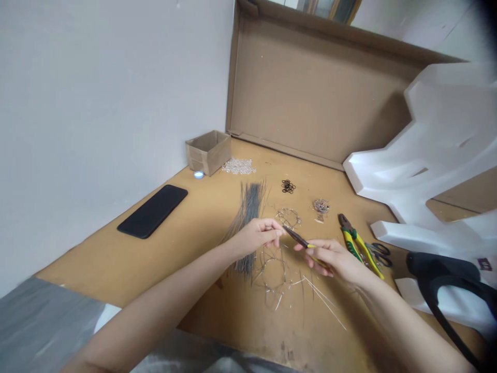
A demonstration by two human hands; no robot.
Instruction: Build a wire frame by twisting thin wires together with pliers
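Observation:
My right hand [328,256] is wrapped round long-nose pliers [297,237] with dark jaws and yellow handles. Their tips point left and meet the fingertips of my left hand [262,235]. Thumb and finger of that hand are pinched together; whatever lies between them is too small to make out. Under my left wrist runs a bundle of thin grey wires [250,204]. Just beyond the plier tips is a small ring of bent wire [289,217]. Nearer to me, a tangle of shaped wire pieces [274,274] and some loose straight wires [324,295] lie on the table.
Green-and-yellow pliers [355,241] and dark-handled scissors [380,254] lie at right, beside white foam [423,235]. Further back are black rings [288,186], small metal parts [321,205], clear beads [238,166] and a cardboard box [209,155]. A black phone-like slab [153,211] lies left.

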